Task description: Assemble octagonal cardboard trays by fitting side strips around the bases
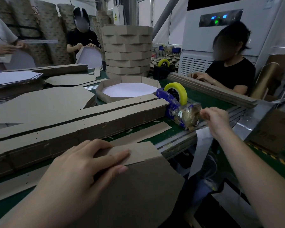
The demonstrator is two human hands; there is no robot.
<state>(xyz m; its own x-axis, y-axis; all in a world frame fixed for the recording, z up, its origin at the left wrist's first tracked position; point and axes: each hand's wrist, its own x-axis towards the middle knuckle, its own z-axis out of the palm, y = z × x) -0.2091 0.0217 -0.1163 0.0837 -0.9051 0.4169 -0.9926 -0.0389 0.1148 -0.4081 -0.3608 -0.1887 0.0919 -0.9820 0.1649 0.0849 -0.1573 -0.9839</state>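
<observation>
The cardboard base (138,186) lies at 6 o'clock, over the near edge of the counter (204,99), with a side strip (138,153) along its far edge. The left hand (82,163) presses this strip with flat, straight fingers. At 3 o'clock the right hand (215,120) curls its fingers at the tape dispenser (176,104); whether it pinches tape I cannot tell. I think the strip must be kept tight against the edge until tape comes.

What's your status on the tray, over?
Left hand presses brown cardboard side strip onto brown octagonal cardboard base. Right hand at blue tape dispenser, grip unclear. Nothing blocking.
</observation>
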